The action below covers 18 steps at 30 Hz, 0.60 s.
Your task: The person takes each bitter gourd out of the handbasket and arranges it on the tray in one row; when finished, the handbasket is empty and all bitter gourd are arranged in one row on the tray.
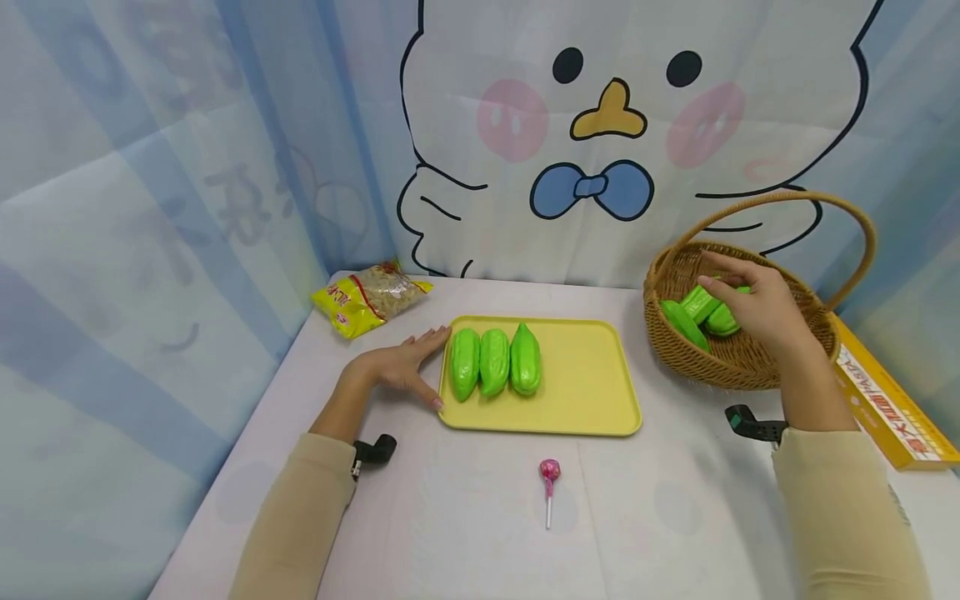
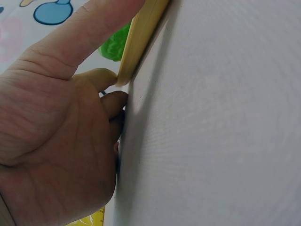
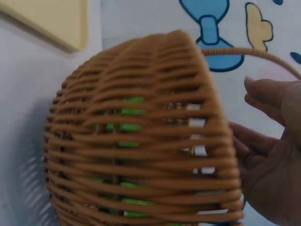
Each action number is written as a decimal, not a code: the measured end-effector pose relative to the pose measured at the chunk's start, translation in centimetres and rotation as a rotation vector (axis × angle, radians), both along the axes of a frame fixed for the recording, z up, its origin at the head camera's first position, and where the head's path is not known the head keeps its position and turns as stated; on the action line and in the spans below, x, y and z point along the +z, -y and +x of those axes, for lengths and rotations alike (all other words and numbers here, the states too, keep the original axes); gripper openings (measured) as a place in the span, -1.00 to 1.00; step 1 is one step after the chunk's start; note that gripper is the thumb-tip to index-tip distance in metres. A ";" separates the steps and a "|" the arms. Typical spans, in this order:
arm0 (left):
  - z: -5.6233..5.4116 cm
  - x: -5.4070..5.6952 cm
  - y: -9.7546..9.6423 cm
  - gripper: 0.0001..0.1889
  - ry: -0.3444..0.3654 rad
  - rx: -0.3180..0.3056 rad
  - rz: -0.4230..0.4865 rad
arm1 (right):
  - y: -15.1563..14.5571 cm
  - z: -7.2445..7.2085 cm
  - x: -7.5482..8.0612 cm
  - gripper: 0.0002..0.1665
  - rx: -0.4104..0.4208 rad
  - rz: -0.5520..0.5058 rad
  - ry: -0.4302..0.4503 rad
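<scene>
My left hand [image 1: 397, 367] rests at the left edge of a yellow tray [image 1: 585, 383], thumb and fingers spread along its rim. Three shiny green, elongated pieces that look like toy vegetables [image 1: 494, 362] stand in a row on the tray's left half. Over the wicker basket [image 1: 690, 358] at the right hovers my right hand [image 1: 761, 304], fingers loosely bent, with nothing seen between them. More of the green pieces [image 1: 684, 325] lie inside the basket, partly covered by that hand. In the right wrist view, the basket wall [image 3: 141, 136] hides most of them.
A pink lollipop [image 1: 550, 471] lies in front of the tray. Behind my left hand is a yellow snack bag [image 1: 371, 300]. The basket's tall handle [image 1: 825, 198] arches above its opening. A yellow-orange box [image 1: 892, 400] lies at the right, partly behind my right arm.
</scene>
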<state>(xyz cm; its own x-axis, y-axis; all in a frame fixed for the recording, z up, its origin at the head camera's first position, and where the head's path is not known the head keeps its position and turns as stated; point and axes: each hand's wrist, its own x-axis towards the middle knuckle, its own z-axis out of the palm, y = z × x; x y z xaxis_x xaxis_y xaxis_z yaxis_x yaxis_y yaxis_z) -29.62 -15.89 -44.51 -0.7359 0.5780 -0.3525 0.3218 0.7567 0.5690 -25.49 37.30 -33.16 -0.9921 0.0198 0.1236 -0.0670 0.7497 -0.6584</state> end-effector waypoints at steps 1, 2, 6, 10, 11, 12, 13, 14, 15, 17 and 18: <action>0.0 0.0 0.0 0.50 0.001 0.000 0.001 | -0.3 -0.2 -0.1 -0.19 0.003 0.002 0.009; 0.0 0.0 0.0 0.50 0.002 0.002 0.003 | -0.6 -0.4 -0.2 -0.19 0.009 0.003 0.022; 0.0 -0.1 0.0 0.50 0.006 0.006 0.006 | -1.5 -1.1 -0.6 -0.19 0.054 -0.017 0.104; 0.0 0.0 0.0 0.51 0.005 0.007 0.006 | -2.4 -1.9 -1.0 -0.19 0.109 -0.036 0.204; 0.0 0.0 0.0 0.51 0.004 0.006 0.005 | -2.6 -2.1 -1.1 -0.20 0.121 -0.042 0.223; 0.0 0.0 0.0 0.51 0.004 0.007 0.005 | -2.8 -2.2 -1.2 -0.20 0.127 -0.042 0.240; 0.0 -0.1 -0.1 0.51 0.003 0.006 0.006 | -3.0 -2.4 -1.3 -0.21 0.134 -0.042 0.253; 0.0 -0.1 -0.1 0.51 0.003 0.008 0.007 | -3.2 -2.6 -1.5 -0.23 0.139 -0.049 0.265; 0.0 -0.1 0.0 0.51 0.003 0.010 0.007 | -3.3 -2.7 -1.6 -0.24 0.144 -0.056 0.276; -0.1 -0.1 0.0 0.51 0.002 0.010 0.011 | -3.7 -3.0 -1.8 -0.25 0.152 -0.052 0.294; -0.1 -0.1 0.0 0.51 0.001 0.011 0.014 | -3.8 -3.1 -2.0 -0.26 0.158 -0.053 0.300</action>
<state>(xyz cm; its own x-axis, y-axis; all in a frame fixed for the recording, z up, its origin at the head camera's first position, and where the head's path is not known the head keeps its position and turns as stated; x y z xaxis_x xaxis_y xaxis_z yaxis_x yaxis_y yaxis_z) -29.70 -15.86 -44.59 -0.7415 0.5751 -0.3456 0.3130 0.7521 0.5799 -28.57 41.07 -35.12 -0.9754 -0.1389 -0.1712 0.0226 0.7094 -0.7044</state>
